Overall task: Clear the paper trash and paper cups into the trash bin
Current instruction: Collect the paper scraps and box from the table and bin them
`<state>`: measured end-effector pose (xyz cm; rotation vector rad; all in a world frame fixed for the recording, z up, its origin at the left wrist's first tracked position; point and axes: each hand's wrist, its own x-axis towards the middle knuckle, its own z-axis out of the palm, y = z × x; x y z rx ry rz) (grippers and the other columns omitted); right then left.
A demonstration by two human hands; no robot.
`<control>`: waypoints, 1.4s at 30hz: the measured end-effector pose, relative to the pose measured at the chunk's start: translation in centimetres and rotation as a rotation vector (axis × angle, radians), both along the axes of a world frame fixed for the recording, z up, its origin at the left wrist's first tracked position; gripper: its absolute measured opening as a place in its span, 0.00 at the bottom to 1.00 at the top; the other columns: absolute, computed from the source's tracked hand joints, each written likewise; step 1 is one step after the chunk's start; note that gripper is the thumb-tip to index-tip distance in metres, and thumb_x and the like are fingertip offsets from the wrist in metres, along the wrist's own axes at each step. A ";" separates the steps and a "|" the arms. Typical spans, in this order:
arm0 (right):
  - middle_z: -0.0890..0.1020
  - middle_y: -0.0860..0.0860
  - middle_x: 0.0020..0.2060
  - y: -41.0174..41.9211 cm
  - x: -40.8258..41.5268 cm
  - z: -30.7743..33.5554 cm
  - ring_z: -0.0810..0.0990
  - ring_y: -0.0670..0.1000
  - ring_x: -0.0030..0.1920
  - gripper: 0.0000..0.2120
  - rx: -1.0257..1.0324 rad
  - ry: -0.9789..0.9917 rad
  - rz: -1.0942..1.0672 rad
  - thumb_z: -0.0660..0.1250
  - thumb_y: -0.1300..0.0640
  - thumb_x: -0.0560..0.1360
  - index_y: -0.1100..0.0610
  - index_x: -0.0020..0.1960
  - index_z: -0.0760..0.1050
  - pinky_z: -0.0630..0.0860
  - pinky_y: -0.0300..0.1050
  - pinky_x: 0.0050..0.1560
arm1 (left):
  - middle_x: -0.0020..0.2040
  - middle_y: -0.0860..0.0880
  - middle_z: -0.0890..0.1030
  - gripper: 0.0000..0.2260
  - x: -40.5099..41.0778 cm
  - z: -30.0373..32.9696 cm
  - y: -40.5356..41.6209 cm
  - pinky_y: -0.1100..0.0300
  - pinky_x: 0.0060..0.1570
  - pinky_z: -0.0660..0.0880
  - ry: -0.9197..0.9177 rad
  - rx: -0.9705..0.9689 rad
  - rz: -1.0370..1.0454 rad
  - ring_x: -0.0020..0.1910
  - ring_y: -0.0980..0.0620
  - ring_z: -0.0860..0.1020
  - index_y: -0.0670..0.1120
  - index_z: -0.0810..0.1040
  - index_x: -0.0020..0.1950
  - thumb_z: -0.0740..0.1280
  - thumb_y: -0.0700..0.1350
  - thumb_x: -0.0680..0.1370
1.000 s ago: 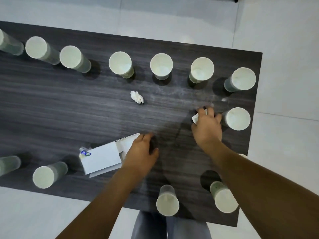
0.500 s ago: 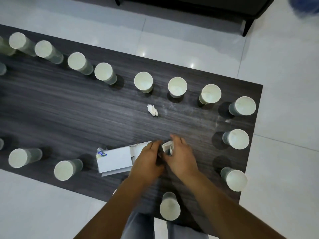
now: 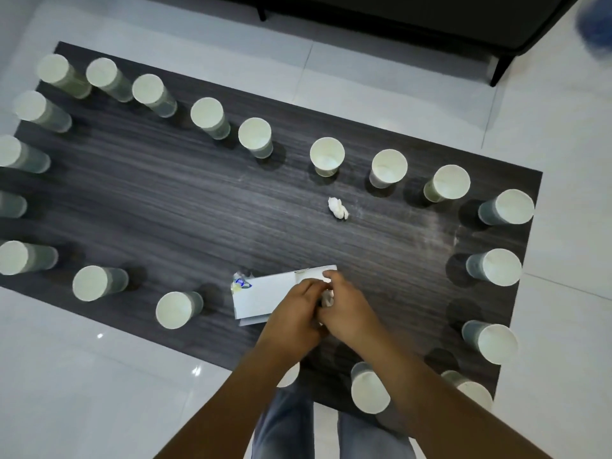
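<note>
A: Near edge first. What was closest?

B: Person's jeans-clad legs (image 3: 288,422) at the bottom, then paper cups along the table's near rim. One cup (image 3: 369,392) stood upright just right of the forearms, another (image 3: 470,390) at the near right corner.

A: Hands?

B: Both met over the dark wood table (image 3: 165,210), touching each other. Left hand (image 3: 293,314) had fingers curled, lying over the right end of the folded white paper (image 3: 261,298). Right hand (image 3: 349,313) was curled too, pinching a small crumpled paper wad (image 3: 328,298) that peeked out between the two hands.

A: Left hand gripping the wad as well?

B: Couldn't tell. Its fingertips were at the wad, grip hidden. The sheet lay flat, sticking out to the left of the left hand, with a scrap of blue-printed wrapper (image 3: 241,283) at its far left corner.

A: Further out?

B: Second crumpled wad (image 3: 337,208) lay alone mid-table, well apart from both hands, beyond them and slightly right. Cups ringed the table: a far row including one (image 3: 327,155) just beyond that wad, more down the right side (image 3: 496,266) and the left (image 3: 94,283).

A: Beyond the table?

B: White tiled floor (image 3: 397,77), dark furniture (image 3: 430,18) at the top edge.
</note>
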<state>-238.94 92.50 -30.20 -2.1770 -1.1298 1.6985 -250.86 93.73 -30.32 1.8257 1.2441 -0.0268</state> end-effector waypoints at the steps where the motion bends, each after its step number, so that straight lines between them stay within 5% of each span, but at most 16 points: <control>1: 0.74 0.53 0.65 0.0 -0.5 -0.1 0.75 0.53 0.61 0.31 -0.005 -0.004 0.003 0.67 0.61 0.74 0.49 0.73 0.61 0.74 0.41 0.51 | 0.64 0.52 0.73 0.28 -0.5 -0.1 0.0 0.75 0.54 0.63 0.008 0.011 -0.018 0.59 0.55 0.72 0.47 0.71 0.68 0.73 0.41 0.69; 5: 0.74 0.53 0.64 0.3 -2.2 -0.3 0.76 0.53 0.59 0.33 -0.027 0.006 -0.006 0.68 0.61 0.73 0.49 0.74 0.60 0.78 0.47 0.56 | 0.60 0.51 0.75 0.24 -2.2 -0.6 0.5 0.62 0.54 0.71 0.037 0.019 -0.057 0.58 0.52 0.72 0.46 0.72 0.64 0.71 0.39 0.69; 10: 0.73 0.51 0.65 1.1 -3.5 -0.5 0.75 0.53 0.60 0.35 -0.005 0.035 -0.026 0.70 0.60 0.71 0.49 0.74 0.61 0.77 0.50 0.59 | 0.61 0.48 0.75 0.24 -3.6 -1.1 1.8 0.66 0.55 0.68 0.040 -0.012 -0.062 0.58 0.50 0.73 0.45 0.73 0.64 0.71 0.37 0.70; 18: 0.69 0.51 0.70 4.0 -2.9 -1.6 0.68 0.53 0.69 0.35 0.029 -0.102 0.126 0.70 0.43 0.73 0.50 0.74 0.61 0.67 0.48 0.67 | 0.59 0.46 0.74 0.17 -7.1 -1.5 6.0 0.59 0.57 0.72 0.129 0.054 0.078 0.58 0.48 0.73 0.42 0.75 0.60 0.70 0.36 0.72; 26: 0.64 0.56 0.70 10.7 0.7 -4.1 0.63 0.60 0.69 0.28 0.151 -0.498 0.141 0.66 0.55 0.77 0.54 0.73 0.60 0.70 0.55 0.63 | 0.59 0.48 0.74 0.17 -9.5 -2.4 9.9 0.66 0.52 0.70 0.153 0.084 0.145 0.56 0.51 0.75 0.43 0.75 0.62 0.71 0.41 0.73; 32: 0.52 0.55 0.76 14.6 1.6 -6.6 0.54 0.62 0.73 0.31 0.152 -0.574 0.195 0.65 0.63 0.76 0.53 0.75 0.58 0.67 0.59 0.68 | 0.59 0.48 0.75 0.19 -10.3 -3.3 10.5 0.72 0.49 0.65 0.146 0.084 0.164 0.54 0.53 0.74 0.43 0.75 0.62 0.72 0.40 0.72; 42: 0.68 0.55 0.65 7.5 1.4 -6.8 0.66 0.56 0.65 0.24 0.168 -0.537 0.177 0.61 0.74 0.74 0.58 0.67 0.70 0.74 0.52 0.60 | 0.59 0.49 0.74 0.18 -7.1 -2.0 7.7 0.72 0.50 0.65 0.177 0.077 0.123 0.50 0.57 0.72 0.43 0.75 0.62 0.72 0.42 0.73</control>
